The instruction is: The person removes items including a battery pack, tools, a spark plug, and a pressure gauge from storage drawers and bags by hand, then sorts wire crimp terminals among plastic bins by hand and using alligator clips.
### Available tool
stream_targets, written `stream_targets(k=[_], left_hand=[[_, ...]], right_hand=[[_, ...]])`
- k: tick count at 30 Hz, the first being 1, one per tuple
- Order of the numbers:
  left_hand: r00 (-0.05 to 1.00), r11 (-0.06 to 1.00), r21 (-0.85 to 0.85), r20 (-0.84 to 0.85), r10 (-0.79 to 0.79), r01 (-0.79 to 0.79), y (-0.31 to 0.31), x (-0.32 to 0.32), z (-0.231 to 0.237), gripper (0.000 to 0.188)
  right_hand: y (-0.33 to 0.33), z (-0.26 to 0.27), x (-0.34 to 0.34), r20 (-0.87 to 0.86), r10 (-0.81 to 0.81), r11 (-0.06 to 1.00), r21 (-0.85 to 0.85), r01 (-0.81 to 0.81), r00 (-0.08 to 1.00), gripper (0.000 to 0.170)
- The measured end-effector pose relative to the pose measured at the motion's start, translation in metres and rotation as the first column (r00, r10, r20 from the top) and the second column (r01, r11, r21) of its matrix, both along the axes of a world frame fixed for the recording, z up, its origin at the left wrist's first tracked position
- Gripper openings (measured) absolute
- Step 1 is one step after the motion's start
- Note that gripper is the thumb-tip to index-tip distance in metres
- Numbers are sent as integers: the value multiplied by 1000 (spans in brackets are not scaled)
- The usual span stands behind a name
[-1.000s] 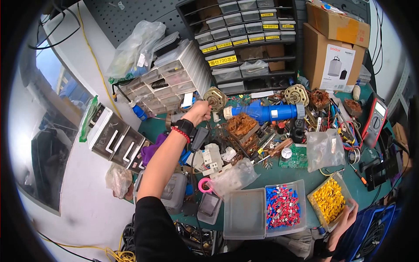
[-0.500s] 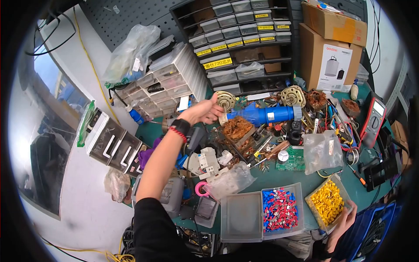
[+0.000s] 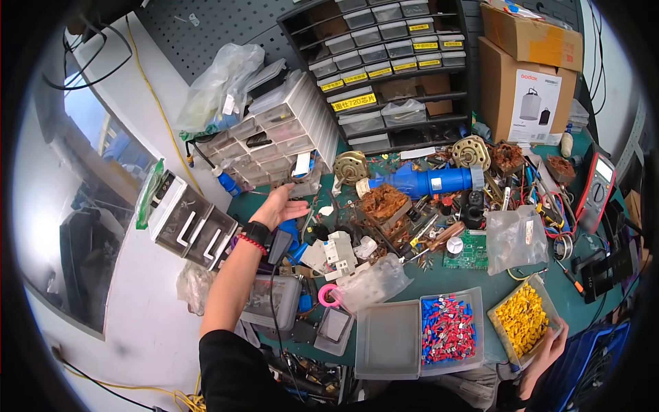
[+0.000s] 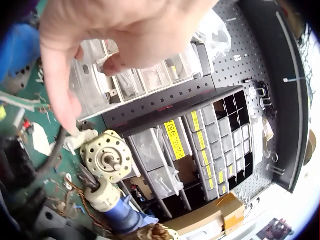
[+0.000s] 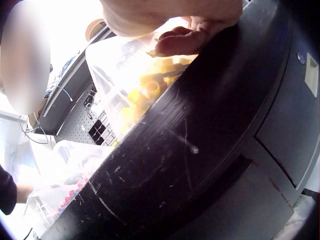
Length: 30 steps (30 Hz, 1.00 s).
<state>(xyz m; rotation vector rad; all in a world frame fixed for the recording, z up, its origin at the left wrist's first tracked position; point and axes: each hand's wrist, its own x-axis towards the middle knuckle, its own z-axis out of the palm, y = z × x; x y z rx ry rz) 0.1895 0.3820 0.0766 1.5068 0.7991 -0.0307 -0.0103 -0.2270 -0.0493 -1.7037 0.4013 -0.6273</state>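
Note:
My left hand [image 3: 278, 208] is held over the left part of the bench with its fingers extended and nothing in them. Ahead of it are the small clear drawers [image 3: 278, 134] and a round metal flange with holes [image 3: 350, 167], also seen in the left wrist view [image 4: 106, 155]. At the front right, my right hand [image 3: 551, 345] grips the side of a clear plastic box [image 3: 495, 317] filled with yellow crimp terminals [image 3: 522, 317]. Fingers [image 5: 180, 42] curl over its rim in the right wrist view. Left of it lies an open box [image 3: 388, 340] with red and blue crimp terminals [image 3: 447, 329].
A blue industrial plug [image 3: 429, 182], rusty parts [image 3: 386, 202], a green circuit board [image 3: 467, 250] and a plastic bag [image 3: 518, 237] clutter the bench [image 3: 432, 278]. A red multimeter [image 3: 596, 189] stands at the right. Behind are a black drawer rack [image 3: 384, 89] and cardboard boxes [image 3: 525, 89].
My left hand has come away from beside the metal flange, moving left and nearer to me, and its fingers have straightened. The right hand stays on the box of yellow terminals.

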Motion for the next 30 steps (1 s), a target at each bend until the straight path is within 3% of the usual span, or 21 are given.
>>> stream_targets(k=[5, 7, 9, 11, 16, 20, 25, 29, 30], left_hand=[[997, 999, -30, 75, -17, 20, -1, 5, -8, 59], [998, 980, -191, -37, 52, -59, 0, 7, -14, 57], [998, 984, -171, -38, 46, -52, -2, 8, -21, 56], [960, 988, -109, 246, 131, -107, -2, 7, -31, 61], [913, 947, -91, 251, 322, -309, 6, 29, -42, 45], [913, 955, -173, 294, 284, -241, 4, 8, -42, 39], [919, 960, -134, 282, 276, -247, -9, -45, -12, 29], [929, 972, -126, 293, 227, -198, 4, -80, -20, 23], [938, 981, -49, 289, 193, -187, -6, -94, -13, 23]], right_hand=[[-3, -3, -1, -4, -8, 999, -32, 7, 1000, 24], [-4, -4, -1, 3, -7, 999, -51, 7, 1000, 23], [-3, -1, -1, 3, -15, 998, -58, 15, 1000, 23], [0, 6, -2, -30, -2, 999, -43, 1, 1000, 23], [-2, 0, 0, 22, 13, 999, -38, -12, 1000, 22], [-6, -4, -1, 31, 17, 997, -81, -14, 999, 21], [-1, -1, 0, -29, 8, 998, -60, -10, 1000, 22], [-3, -3, 1, 20, -2, 998, -67, 4, 1000, 22], [-3, -3, 1, 17, -7, 997, -76, 8, 1000, 22]])
